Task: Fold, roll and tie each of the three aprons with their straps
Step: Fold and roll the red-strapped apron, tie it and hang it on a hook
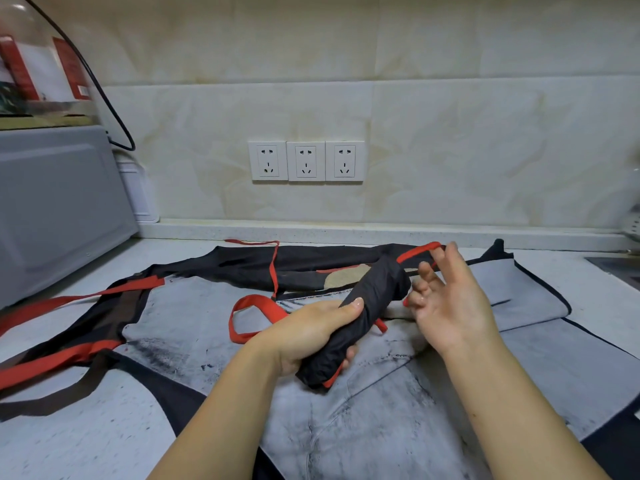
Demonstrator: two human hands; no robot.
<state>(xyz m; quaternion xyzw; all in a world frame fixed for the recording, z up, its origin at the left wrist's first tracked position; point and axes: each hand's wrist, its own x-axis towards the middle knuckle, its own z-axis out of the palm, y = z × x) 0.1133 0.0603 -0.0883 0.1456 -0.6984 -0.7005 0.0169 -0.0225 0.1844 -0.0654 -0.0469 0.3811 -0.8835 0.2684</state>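
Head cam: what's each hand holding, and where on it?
Left hand grips the rolled black apron around its near half. Right hand hooks the red strap on its fingertips by the far end.

A cream, marbled tile wall [450,133] fills the back, evenly lit. At 12 o'clock, 3 white sockets [306,161] sit side by side. A pale speckled surface [606,306] meets the wall at a low raised lip [346,232]. At 9 o'clock stands a grey microwave [59,209], with a black cable [104,98] curving behind it and blurred red-and-white boxes [20,71] on top.
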